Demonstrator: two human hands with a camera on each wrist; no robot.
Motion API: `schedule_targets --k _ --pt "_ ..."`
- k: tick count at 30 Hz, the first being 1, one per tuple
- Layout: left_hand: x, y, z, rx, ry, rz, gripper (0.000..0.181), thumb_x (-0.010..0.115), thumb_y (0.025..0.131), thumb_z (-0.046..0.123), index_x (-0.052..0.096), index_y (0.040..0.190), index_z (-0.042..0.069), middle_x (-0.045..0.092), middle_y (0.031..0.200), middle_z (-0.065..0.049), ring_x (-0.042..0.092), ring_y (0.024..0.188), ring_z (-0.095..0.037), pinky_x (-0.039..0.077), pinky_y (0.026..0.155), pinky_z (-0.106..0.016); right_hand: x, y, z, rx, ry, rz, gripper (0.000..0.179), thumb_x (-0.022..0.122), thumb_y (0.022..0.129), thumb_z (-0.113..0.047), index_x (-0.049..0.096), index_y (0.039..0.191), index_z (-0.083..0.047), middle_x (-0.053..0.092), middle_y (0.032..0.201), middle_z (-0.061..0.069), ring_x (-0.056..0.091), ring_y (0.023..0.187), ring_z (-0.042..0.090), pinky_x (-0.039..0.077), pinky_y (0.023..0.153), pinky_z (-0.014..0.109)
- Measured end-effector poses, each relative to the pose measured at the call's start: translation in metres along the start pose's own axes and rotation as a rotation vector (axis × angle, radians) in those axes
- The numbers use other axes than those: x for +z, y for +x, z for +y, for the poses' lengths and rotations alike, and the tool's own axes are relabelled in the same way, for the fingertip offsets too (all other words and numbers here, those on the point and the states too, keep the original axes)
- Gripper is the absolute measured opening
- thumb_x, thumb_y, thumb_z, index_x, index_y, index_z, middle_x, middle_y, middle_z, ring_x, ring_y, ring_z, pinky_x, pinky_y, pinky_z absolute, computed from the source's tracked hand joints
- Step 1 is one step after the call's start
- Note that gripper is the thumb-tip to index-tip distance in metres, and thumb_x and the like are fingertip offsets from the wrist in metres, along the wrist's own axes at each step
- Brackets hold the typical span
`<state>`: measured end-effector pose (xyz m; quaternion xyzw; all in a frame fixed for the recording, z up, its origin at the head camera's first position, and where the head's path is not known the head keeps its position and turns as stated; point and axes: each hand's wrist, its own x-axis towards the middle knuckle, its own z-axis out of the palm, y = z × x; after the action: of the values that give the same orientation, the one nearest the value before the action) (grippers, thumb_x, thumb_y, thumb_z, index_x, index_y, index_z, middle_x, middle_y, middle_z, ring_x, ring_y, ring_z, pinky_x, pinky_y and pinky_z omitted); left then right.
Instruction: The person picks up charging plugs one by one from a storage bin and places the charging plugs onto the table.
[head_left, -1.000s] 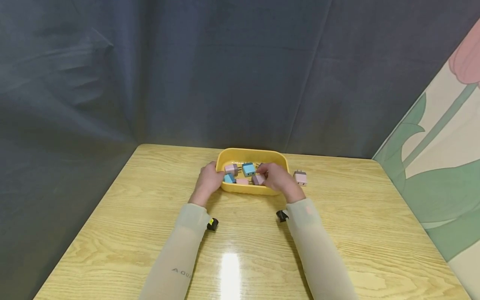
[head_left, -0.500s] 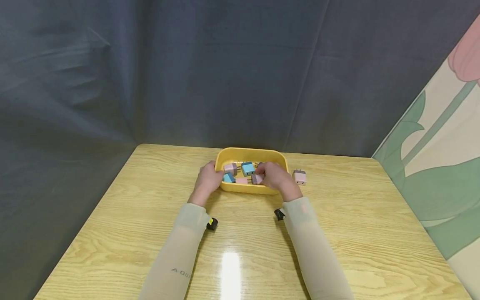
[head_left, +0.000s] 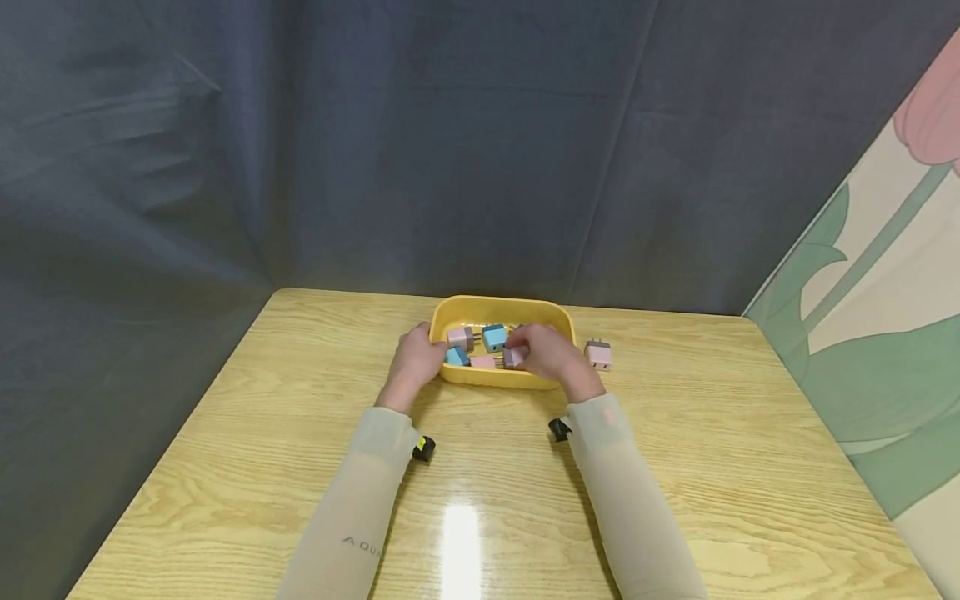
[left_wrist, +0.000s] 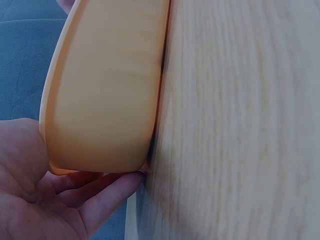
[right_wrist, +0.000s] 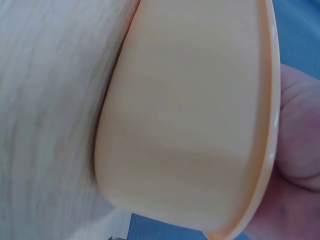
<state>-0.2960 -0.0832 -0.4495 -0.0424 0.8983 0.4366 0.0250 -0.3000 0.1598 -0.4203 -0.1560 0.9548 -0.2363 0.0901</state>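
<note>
Yellow bin (head_left: 487,378) | left grip (head_left: 417,357): curled round its left end | right grip (head_left: 551,354): inside, at lilac plug (head_left: 513,358), hold I cannot tell

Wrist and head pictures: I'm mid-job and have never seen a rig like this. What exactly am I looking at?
There's no machine, just a person's bare hands. The big picture comes from a camera worn on the head; the other two come from cameras on the wrists, close to the outside of a yellow bin. The bin stands on a wooden table with pink and blue plugs inside. Another pink plug lies right of it. The left hand grips the bin's left end. The right hand reaches inside; its grip is unclear.
</note>
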Motion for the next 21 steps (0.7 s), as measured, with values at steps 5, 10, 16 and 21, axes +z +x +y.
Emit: schedule_targets --k 5,10,16,21 --pt "0.0001 -0.0005 0.0004 -0.002 -0.003 -0.003 0.039 0.058 0.109 0.023 0.062 0.143 0.003 0.074 0.128 -0.016 0.069 0.101 -0.023 0.058 0.088 -0.038 -0.0004 -0.0004 0.0001 -0.02 -0.01 0.01 0.037 0.076 0.098 -0.005 0.075 0.135 -0.007 0.071 0.146 0.016 0.064 0.139 0.036 0.049 0.121 0.054" --pt "-0.0003 -0.0017 0.0007 0.003 0.002 -0.005 0.04 0.057 0.109 0.022 0.061 0.144 0.003 0.074 0.126 -0.016 0.069 0.098 -0.023 0.054 0.079 -0.03 -0.0004 -0.0002 0.0013 -0.036 -0.033 0.031 0.041 0.077 0.099 -0.009 0.072 0.139 -0.006 0.071 0.145 0.016 0.066 0.135 0.035 0.05 0.119 0.054" --pt "-0.0008 -0.0024 0.0006 0.002 0.002 -0.009 0.04 0.056 0.109 0.021 0.06 0.144 0.003 0.073 0.126 -0.016 0.069 0.097 -0.022 0.052 0.075 -0.027 -0.0011 0.0 0.0016 -0.069 -0.065 0.043 0.042 0.075 0.1 -0.011 0.07 0.142 -0.006 0.07 0.143 0.018 0.066 0.13 0.034 0.052 0.118 0.053" --pt "-0.0027 -0.0027 0.0009 0.0 0.0 -0.019 0.041 0.056 0.109 0.021 0.06 0.145 0.002 0.073 0.127 -0.016 0.069 0.098 -0.023 0.054 0.078 -0.028 -0.0025 -0.0045 -0.0009 -0.113 -0.081 0.086 0.041 0.075 0.1 -0.013 0.071 0.14 -0.006 0.067 0.134 0.019 0.066 0.116 0.033 0.056 0.109 0.052"
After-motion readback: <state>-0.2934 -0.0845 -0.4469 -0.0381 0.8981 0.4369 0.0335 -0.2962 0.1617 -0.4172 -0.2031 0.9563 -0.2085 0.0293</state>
